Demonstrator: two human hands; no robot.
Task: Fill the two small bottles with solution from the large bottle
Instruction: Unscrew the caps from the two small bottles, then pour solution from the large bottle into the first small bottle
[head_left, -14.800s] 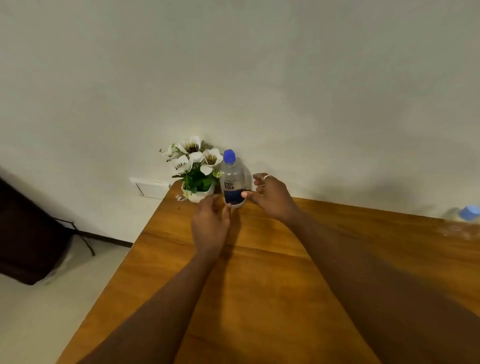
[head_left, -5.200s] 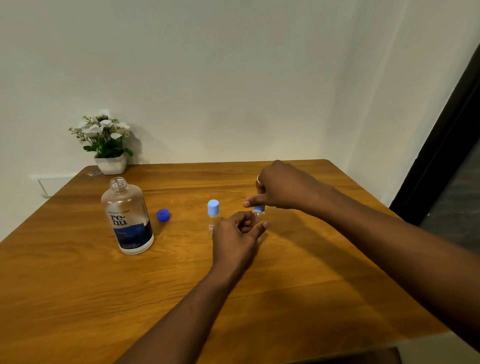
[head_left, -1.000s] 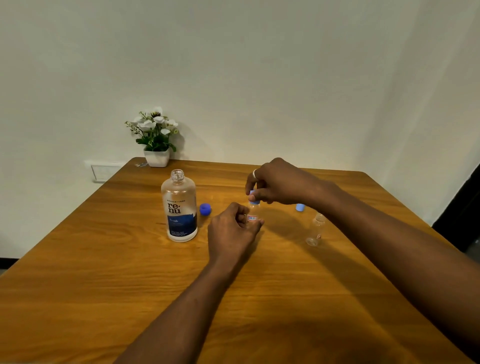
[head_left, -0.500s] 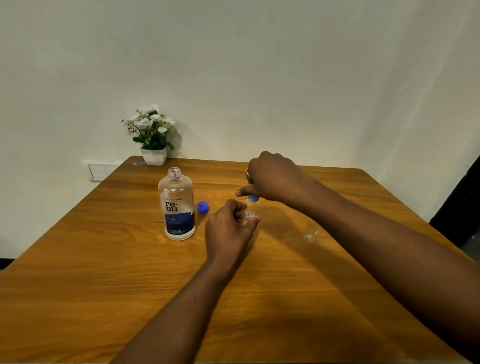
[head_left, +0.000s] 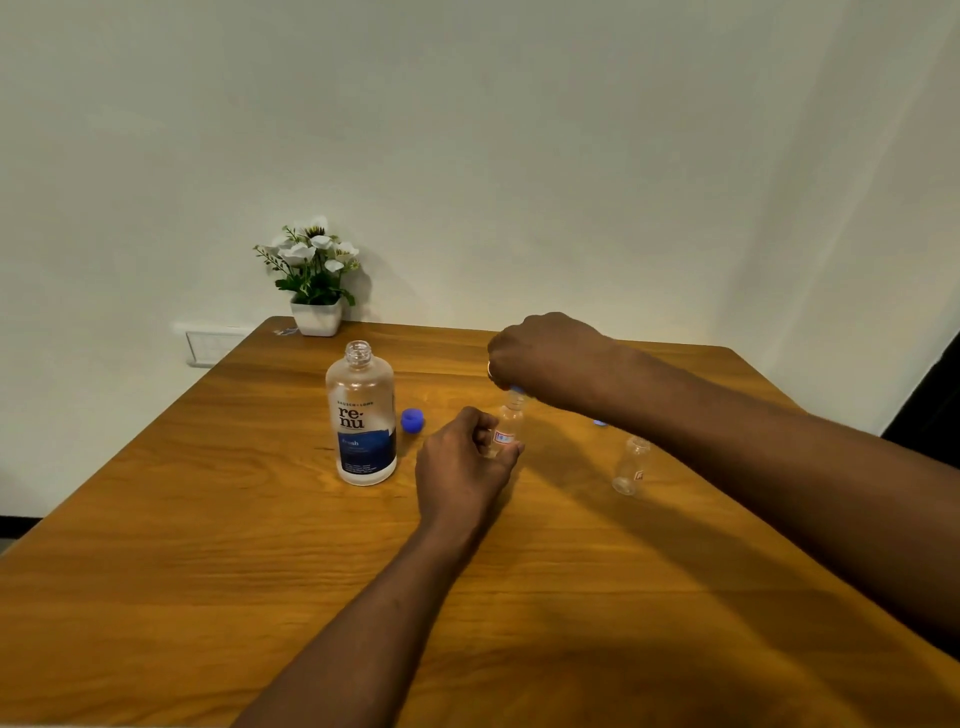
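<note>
The large clear bottle (head_left: 361, 415) with a blue label stands uncapped on the wooden table (head_left: 208, 571), its dark blue cap (head_left: 412, 420) lying just to its right. My left hand (head_left: 462, 467) grips the body of a small clear bottle (head_left: 509, 423) standing upright. Directly above, my right hand (head_left: 545, 358) pinches that bottle's light blue cap (head_left: 517, 388), which sits at the bottle's neck. A second small bottle (head_left: 629, 465) stands uncapped farther right, partly behind my right forearm. Its light blue cap (head_left: 598, 422) peeks out beyond the forearm.
A white pot of artificial white flowers (head_left: 314, 280) sits at the table's far left corner against the wall. A white wall socket plate (head_left: 208, 345) is beside that corner. A dark doorway edge (head_left: 935, 400) shows at the right.
My right hand has shifted slightly over the small bottle's cap while my left keeps hold of the bottle. The uncapped second bottle is more visible beside my right forearm.
</note>
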